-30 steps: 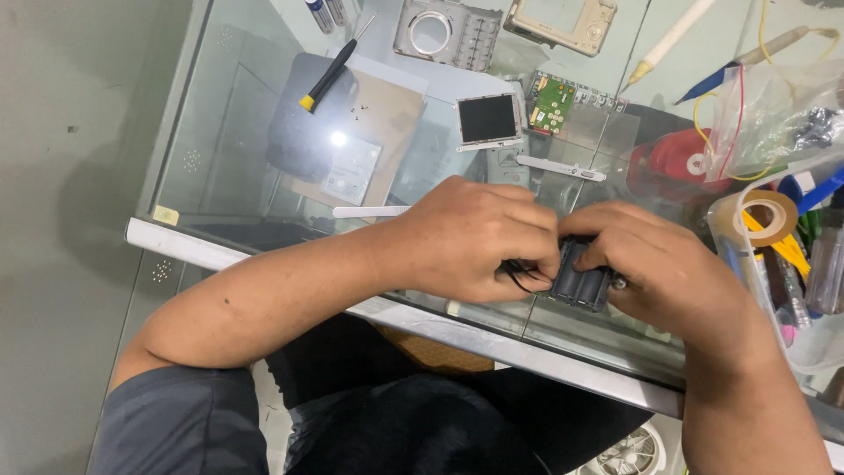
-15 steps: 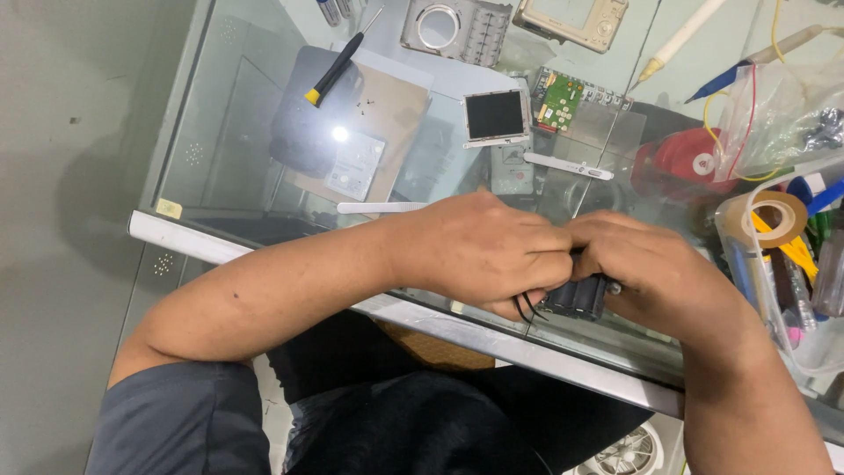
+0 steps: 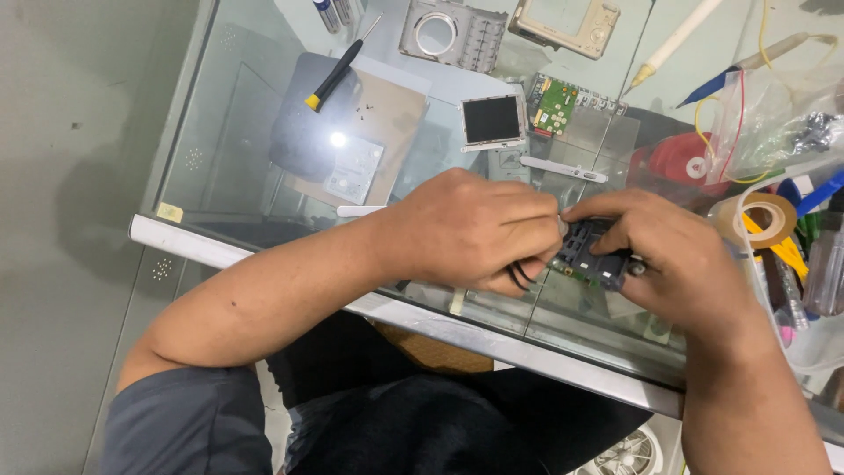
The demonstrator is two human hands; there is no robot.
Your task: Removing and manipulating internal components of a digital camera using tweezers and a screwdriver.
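Both my hands meet over the near edge of a glass-topped table [image 3: 220,158]. My left hand [image 3: 475,230] and my right hand [image 3: 677,255] hold a small dark camera module [image 3: 591,255] with a green circuit board edge between their fingertips. Thin black wires [image 3: 519,277] hang from it under my left fingers. Much of the module is hidden by my fingers.
Beyond my hands lie a small screen panel [image 3: 492,120], a green circuit board [image 3: 556,104], a silver camera front shell [image 3: 453,33], a beige camera back [image 3: 565,24] and a black-and-yellow screwdriver [image 3: 336,72]. A tape roll [image 3: 763,218], red disc [image 3: 681,160] and plastic bag [image 3: 782,114] crowd the right.
My hands have stayed on the module and shifted their grip slightly, so more of its dark top face shows between the fingers now.
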